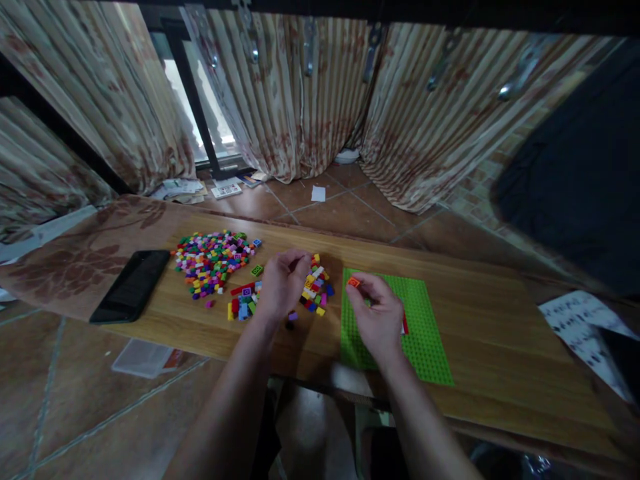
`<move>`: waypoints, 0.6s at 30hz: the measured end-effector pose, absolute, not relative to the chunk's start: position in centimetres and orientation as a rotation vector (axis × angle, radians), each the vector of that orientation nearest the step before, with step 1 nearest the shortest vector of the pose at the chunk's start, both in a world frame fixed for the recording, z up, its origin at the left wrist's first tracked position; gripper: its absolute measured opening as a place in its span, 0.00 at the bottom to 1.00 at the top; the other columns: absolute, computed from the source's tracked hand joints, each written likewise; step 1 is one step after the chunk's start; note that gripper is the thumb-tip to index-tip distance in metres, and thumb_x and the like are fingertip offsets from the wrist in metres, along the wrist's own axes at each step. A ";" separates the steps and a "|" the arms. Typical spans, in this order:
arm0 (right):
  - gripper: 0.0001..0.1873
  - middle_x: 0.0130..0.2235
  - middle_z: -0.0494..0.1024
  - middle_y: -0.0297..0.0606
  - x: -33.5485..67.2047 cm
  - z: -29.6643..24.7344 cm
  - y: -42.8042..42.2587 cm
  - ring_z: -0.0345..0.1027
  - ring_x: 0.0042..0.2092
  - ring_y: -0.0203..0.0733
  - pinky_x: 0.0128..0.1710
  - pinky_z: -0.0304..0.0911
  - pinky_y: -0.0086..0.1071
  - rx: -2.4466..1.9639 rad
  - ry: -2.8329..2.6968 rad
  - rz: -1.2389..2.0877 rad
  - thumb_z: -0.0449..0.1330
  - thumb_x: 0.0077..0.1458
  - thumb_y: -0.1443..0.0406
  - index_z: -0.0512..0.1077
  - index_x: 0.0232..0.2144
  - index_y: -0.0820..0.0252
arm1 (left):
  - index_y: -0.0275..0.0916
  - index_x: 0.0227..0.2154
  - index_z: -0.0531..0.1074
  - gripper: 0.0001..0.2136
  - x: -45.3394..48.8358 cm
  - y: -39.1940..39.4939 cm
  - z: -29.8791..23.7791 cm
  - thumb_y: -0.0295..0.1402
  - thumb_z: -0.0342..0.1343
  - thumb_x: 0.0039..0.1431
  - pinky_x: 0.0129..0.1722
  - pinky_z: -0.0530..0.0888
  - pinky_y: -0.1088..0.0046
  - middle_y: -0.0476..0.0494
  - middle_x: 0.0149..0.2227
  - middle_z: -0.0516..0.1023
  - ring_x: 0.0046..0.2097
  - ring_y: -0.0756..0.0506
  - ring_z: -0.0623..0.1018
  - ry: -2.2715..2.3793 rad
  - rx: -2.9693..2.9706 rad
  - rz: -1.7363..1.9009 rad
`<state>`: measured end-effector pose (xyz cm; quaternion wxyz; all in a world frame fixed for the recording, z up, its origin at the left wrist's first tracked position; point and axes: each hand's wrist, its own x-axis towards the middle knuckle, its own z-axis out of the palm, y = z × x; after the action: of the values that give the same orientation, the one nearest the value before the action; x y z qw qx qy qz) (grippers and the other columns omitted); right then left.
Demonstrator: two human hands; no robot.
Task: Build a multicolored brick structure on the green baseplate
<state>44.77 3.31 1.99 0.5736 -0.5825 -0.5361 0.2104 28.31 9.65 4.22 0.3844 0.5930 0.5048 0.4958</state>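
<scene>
Far to the left of the left hand (285,283), and lower, a clear plastic container (140,357) lies on the floor; from here I can't make out what it holds. Above it, a black phone (131,287) rests on the table (500,333), well out from the same hand. Between phone and hand spreads a big heap of small coloured bricks (215,260), and a looser cluster (243,308) sits right beside the left wrist, partly covered by it.

The left hand is curled, thumb and forefinger drawn close together; I can't tell whether a piece is between them. Just to its right lies another group of bricks (317,287), yellow, white, red and blue, its near side hidden behind the fingers.

The right hand (375,303) pinches an orange brick (353,283) at its fingertips, on the side facing the left hand. Beneath it lies a green baseplate (425,343), partly covered by hand and wrist. A red and white piece (405,325) peeks out right of that hand, mostly hidden. Farther right, a marked paper sheet (580,327) is partly blocked by something dark.
</scene>
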 end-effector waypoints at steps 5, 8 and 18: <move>0.13 0.31 0.80 0.34 49.8 2.6 3.3 0.72 0.31 0.38 0.33 0.68 0.33 -1.370 -0.872 0.474 0.67 0.45 0.61 0.79 0.36 0.57 | 0.35 0.31 0.76 0.10 30.2 8.9 4.0 0.33 0.52 0.59 0.30 0.68 0.77 0.49 0.26 0.75 0.29 0.50 0.72 1.220 1.662 1.127; 0.13 0.29 0.79 0.32 52.5 2.6 3.1 0.71 0.30 0.36 0.34 0.68 0.34 -1.356 -0.734 0.473 0.69 0.40 0.63 0.79 0.33 0.58 | 0.35 0.33 0.77 0.10 31.3 8.4 3.7 0.33 0.51 0.60 0.28 0.67 0.77 0.50 0.25 0.75 0.27 0.51 0.71 1.171 1.742 1.058; 0.15 0.34 0.82 0.39 55.0 1.9 2.0 0.76 0.34 0.42 0.42 0.71 0.43 -1.467 -0.730 0.590 0.63 0.47 0.57 0.79 0.36 0.60 | 0.36 0.40 0.77 0.10 35.4 7.3 3.0 0.29 0.51 0.61 0.35 0.73 0.74 0.44 0.35 0.80 0.34 0.48 0.77 1.117 1.938 0.858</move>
<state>55.00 1.96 1.86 0.6441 -0.6444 -0.3205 0.2591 35.44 7.31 3.04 0.3640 0.7534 0.4343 0.3335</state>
